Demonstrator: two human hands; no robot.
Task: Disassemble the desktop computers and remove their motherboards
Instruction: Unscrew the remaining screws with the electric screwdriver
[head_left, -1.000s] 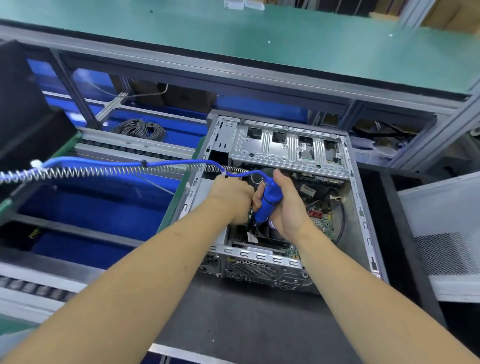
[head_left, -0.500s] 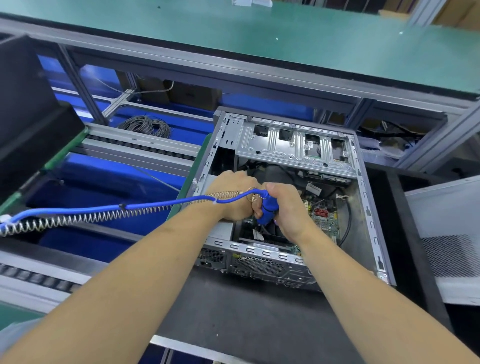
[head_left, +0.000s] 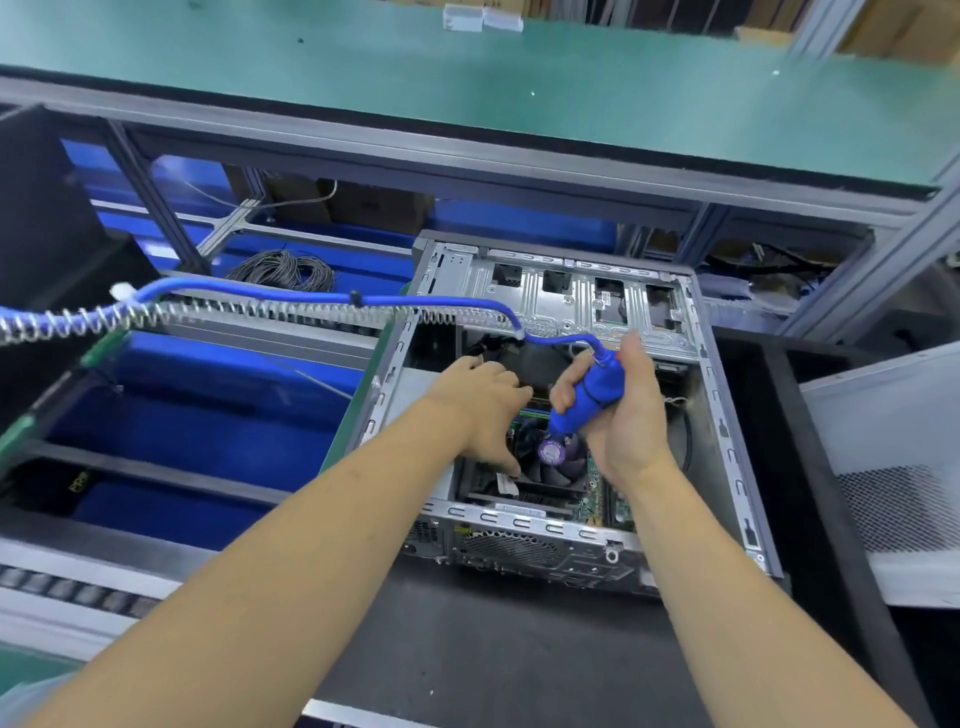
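While right hand (head_left: 623, 415) fingers grip screwdriver (head_left: 587, 400) inside case (head_left: 727, 431), left hand (head_left: 483, 405) fingers spread.

An electronics disassembly line: green-matted workbench (head_left: 519, 78) on aluminium framing (head_left: 862, 280), blue bins (head_left: 208, 436) below, roller conveyor (head_left: 67, 592), opened computer case (head_left: 727, 441).

Green-topped bench (head_left: 467, 93) on grey framing — blue bins (head_left: 208, 415), perhaps, beneath.

Both forearms are bare from wrist to elbow, with no watch, ring or glove on the left hand (head_left: 480, 402) or the right hand (head_left: 621, 421). A pale light-blue sleeve edge (head_left: 21, 699) shows at the lower left corner.
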